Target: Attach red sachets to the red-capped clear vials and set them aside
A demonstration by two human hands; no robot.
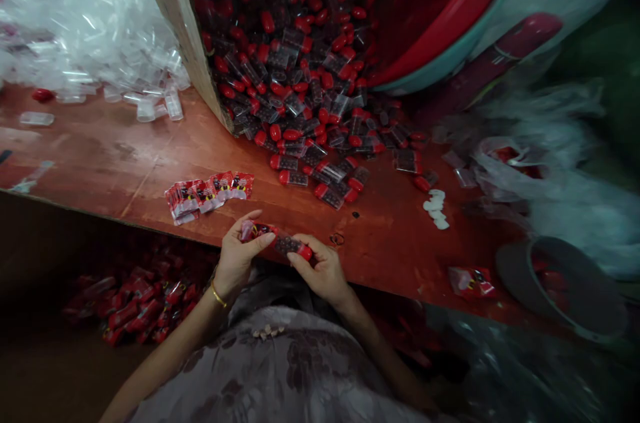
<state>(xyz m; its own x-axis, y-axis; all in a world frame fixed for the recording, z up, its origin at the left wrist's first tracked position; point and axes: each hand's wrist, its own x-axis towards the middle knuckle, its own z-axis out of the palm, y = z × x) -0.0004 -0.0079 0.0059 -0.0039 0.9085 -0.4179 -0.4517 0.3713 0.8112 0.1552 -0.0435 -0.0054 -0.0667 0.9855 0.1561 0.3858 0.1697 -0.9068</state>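
Observation:
Just over the table's near edge, my left hand (236,257) is closed on a small red printed wrapper (254,229). My right hand (324,274) pinches a clear red-capped container (289,246) filled with dark pieces. The container's left end meets the wrapper; whether it is inside cannot be made out. To the left of my hands lies a fanned row of red printed wrappers (207,196). Beyond them, a large pile of red-capped containers (310,123) spills from a cardboard box (187,29).
Clear plastic containers (100,43) heap up at the left. Red and teal basins (450,43) lean at the right behind a purple bottle (525,36). White pieces (437,209), a red packet (471,281) and a grey tub (565,289) are rightward. Filled red packets (145,299) lie below the table.

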